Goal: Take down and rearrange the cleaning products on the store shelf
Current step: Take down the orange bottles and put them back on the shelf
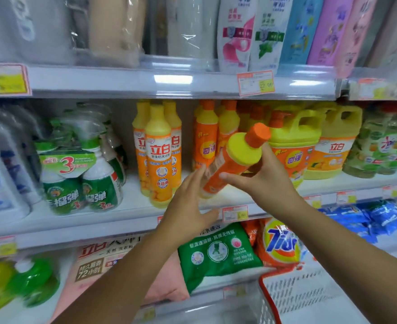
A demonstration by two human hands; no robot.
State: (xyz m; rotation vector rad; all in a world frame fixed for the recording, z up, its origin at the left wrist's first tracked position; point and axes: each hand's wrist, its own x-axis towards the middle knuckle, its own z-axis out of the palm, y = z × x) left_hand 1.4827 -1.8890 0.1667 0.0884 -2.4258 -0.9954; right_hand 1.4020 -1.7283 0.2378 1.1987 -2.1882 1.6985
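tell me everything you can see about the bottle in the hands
The bottle looks plastic: orange body with a label, yellow shoulder, orange cap on. It is tilted, cap up and right, in front of the middle shelf. The right hand grips its middle; the left hand touches its lower end with straight fingers.

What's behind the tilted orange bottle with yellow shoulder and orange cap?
Upright orange-and-yellow bottles and a yellow handled jug on the white shelf. The held bottle and right hand partly cover them.

Tilted bottle (239, 153) hangs before the shelf (113, 224), spray bottles (80, 183) left, jugs (293, 141) right.
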